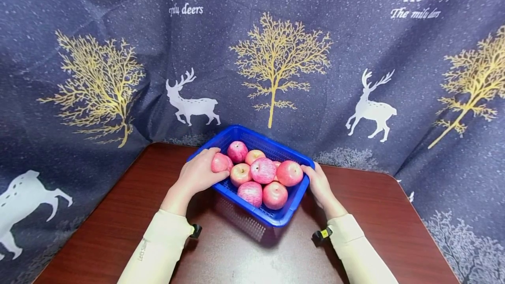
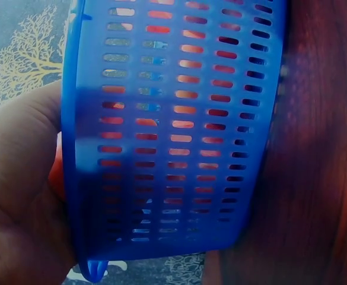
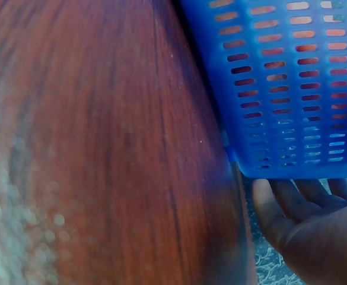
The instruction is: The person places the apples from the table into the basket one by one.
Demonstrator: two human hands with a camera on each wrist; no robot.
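A blue plastic basket [image 1: 245, 205] with slotted walls sits at an angle on the table and holds several red and yellow apples [image 1: 263, 170]. Reaching over its left rim, my left hand [image 1: 199, 171] grips a red apple [image 1: 222, 163], fingers on the far side and thumb on the near side. In the left wrist view the basket wall hides most of that apple. My right hand [image 1: 318, 184] holds the basket's right end by the rim. Seen from the right wrist, its fingers [image 3: 271, 208] lie against the basket's end wall.
The brown wooden table [image 1: 130, 214] extends to both sides and in front of the basket. Behind it hangs a dark blue cloth [image 1: 221, 56] printed with deer and golden trees. A small black device [image 1: 321, 236] is strapped on each wrist.
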